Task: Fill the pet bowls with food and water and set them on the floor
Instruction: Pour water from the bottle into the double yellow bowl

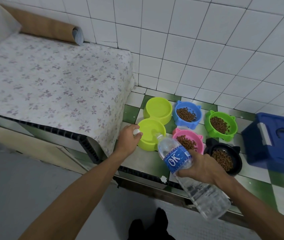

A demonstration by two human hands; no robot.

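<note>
My right hand [201,166] grips a clear water bottle [177,155] with a blue label, tipped mouth-down over the near cup of a lime double bowl [152,131], which holds some water. My left hand [130,135] pinches the white bottle cap [136,131] beside that bowl's left rim. The far cup [158,108] of the double bowl also looks wet. Blue [187,112], green [221,125], pink [188,142] and black [224,158] cat-eared bowls each hold brown kibble.
All bowls stand on a green-and-white tiled counter [156,163] against a white tiled wall. A dark blue lidded box [274,141] sits at the right. To the left lies a floral-covered surface [51,80] with a rolled mat [51,30] at its back.
</note>
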